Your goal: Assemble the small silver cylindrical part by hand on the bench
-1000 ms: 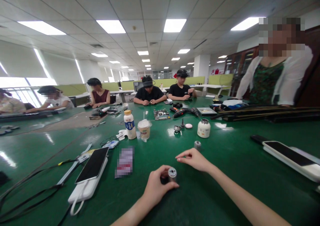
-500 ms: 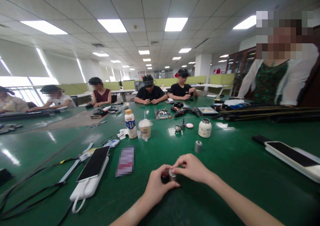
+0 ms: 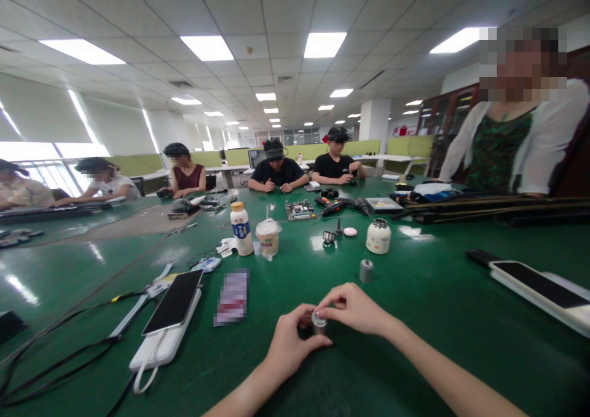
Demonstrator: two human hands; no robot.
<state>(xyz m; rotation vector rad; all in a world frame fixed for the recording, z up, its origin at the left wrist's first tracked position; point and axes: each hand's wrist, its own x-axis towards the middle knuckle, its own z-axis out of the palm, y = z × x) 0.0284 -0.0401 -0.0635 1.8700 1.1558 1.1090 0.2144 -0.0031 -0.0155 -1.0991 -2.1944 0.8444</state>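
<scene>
A small silver-grey metal cylinder (image 3: 319, 326) with a bright ringed top stands upright between my hands at the near middle of the table. My left hand (image 3: 291, 337) curls round its left side, thumb in front and fingers behind. From the right, my right hand (image 3: 353, 308) pinches thumb and fingertips at the top edge; whether they also hold a smaller part there I cannot tell. A second grey metal cylinder (image 3: 366, 272) stands on the green table (image 3: 396, 368), just beyond my right hand.
To the left lie a phone on a white power bank (image 3: 159, 352), cables and a pixelated packet (image 3: 232, 298). Farther back stand a bottle (image 3: 242, 229), a plastic cup (image 3: 268, 238) and a cream jar (image 3: 378, 237). A circuit board (image 3: 299, 210) and power drill (image 3: 343, 206) lie beyond. Several people surround the table.
My right fingertips have shifted slightly at the cylinder's top, so more of its ringed top shows. My left hand keeps its hold. The standing person at right has moved a little.
</scene>
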